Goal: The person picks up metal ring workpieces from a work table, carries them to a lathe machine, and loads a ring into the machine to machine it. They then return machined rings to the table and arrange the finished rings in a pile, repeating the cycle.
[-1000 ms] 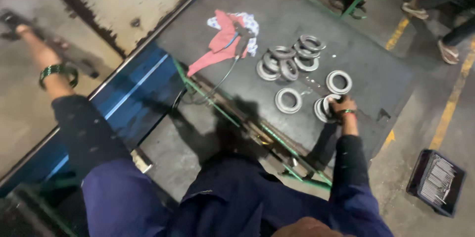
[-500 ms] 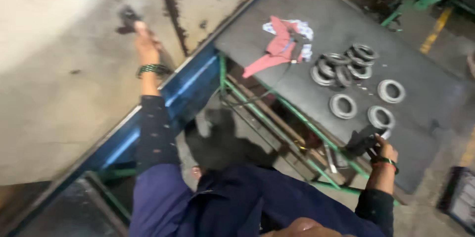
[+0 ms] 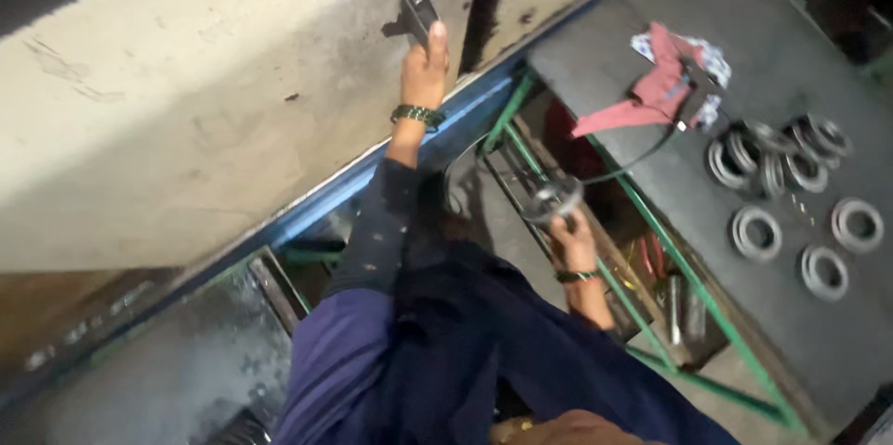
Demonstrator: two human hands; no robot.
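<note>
Left hand (image 3: pixel 425 68) fingers grasp a small dark block (image 3: pixel 418 10) on the pale panel (image 3: pixel 186 129); right hand (image 3: pixel 572 242) fingers grasp a metal ring (image 3: pixel 553 199) beside the desk (image 3: pixel 651 45)

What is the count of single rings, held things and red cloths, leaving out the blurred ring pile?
Single rings on the grey table: 3
Ring in the right hand: 1
Dark block in the left hand: 1
Red cloth: 1
Total: 6
</note>
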